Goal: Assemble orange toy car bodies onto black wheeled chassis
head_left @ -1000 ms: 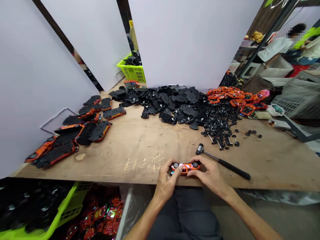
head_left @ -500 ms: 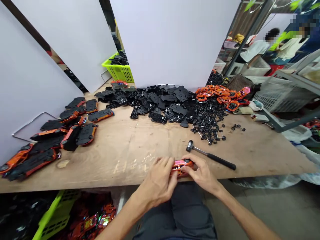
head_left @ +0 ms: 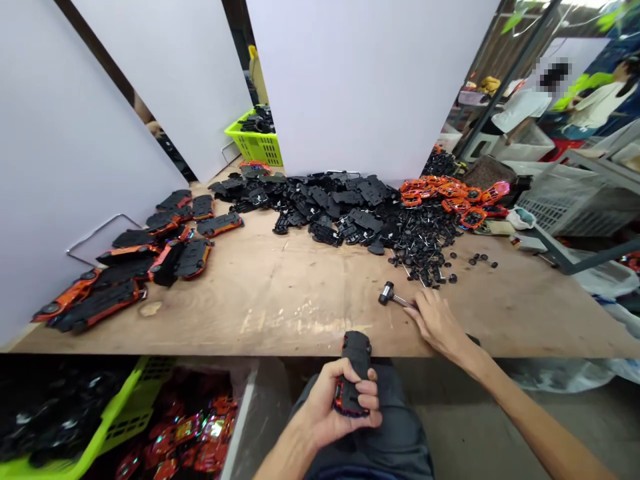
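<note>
My left hand is closed round an orange toy car, held underside up over my lap just below the table's front edge, so its black base plate faces the camera. My right hand lies on the plywood table over the shaft of a small black hammer. Its fingers are on the shaft close behind the head; whether they grip it I cannot tell.
Assembled orange and black cars lie at the table's left. A heap of black base plates, loose wheel axles and orange bodies fill the back. Green baskets stand behind and below left. People sit far right.
My left hand has lifted the car off the table edge toward my lap and turned it underside up. My right hand has let go of the car and moved right onto the hammer.
</note>
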A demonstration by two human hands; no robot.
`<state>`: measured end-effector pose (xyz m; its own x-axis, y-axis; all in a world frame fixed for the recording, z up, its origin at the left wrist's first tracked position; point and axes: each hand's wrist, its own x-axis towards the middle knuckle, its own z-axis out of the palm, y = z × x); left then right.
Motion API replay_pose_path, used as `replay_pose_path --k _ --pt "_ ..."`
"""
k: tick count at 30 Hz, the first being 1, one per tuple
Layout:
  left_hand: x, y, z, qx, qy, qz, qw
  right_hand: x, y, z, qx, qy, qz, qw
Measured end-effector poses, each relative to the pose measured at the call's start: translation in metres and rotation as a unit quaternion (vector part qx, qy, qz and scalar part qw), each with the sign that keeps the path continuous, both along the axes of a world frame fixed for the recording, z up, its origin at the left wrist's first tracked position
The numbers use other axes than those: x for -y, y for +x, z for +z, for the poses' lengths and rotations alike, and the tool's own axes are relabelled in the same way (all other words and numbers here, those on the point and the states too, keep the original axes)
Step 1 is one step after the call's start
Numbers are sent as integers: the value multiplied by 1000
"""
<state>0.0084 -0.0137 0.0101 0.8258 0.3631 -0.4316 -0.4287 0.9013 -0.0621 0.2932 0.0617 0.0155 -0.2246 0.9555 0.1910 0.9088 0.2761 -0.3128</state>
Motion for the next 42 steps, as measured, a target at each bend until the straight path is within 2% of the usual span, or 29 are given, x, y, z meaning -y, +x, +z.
replay_pose_path --k 2,5,7,8,10,12,15,19,23,26,28,30,31,34,37,40,42 --pt "0 3 -9 12 -38 35 999 12 -8 3 -33 -45 43 998" --pt "-5 6 -14 -5 -56 80 995 32 -27 27 -72 -87 142 983" --pt "-8 5 -13 6 -66 85 994 39 -39 41 -66 -67 202 975" --pt "-10 4 -13 14 -70 81 994 41 -43 46 -76 -45 209 974" --pt "-12 2 -12 32 -78 68 994 42 -51 47 -121 -6 188 975" --pt "-14 0 -12 41 -82 57 994 41 -57 43 -137 1 188 973" --pt "-15 -1 -13 50 -88 48 994 41 -59 36 -51 -47 238 969" --pt "-14 -3 -15 60 -101 48 992 44 -50 34 -77 -40 194 977" --pt "-14 -4 -13 65 -110 36 991 42 -45 32 -75 -76 206 973" --pt "-16 -5 -9 63 -116 35 991 32 -56 30 -166 -50 144 974" --pt "-17 -5 -7 56 -120 37 990 25 -65 29 -183 -54 152 970" --pt "-18 -6 -5 50 -125 34 990 21 -69 28 -150 -81 178 969" --pt "-19 -6 -4 49 -127 33 990 21 -68 27 -147 -79 170 971" --pt "-21 -6 -5 52 -125 32 990 28 -56 26 -167 -73 150 972" --pt "-22 -5 -8 55 -117 31 991 31 -39 25 -138 -118 177 967" --pt "-15 -3 -8 30 -83 46 995 20 -22 22 -148 -114 127 974" --pt "-5 -1 -5 -47 -26 57 997 11 -15 19 -149 -67 80 983"
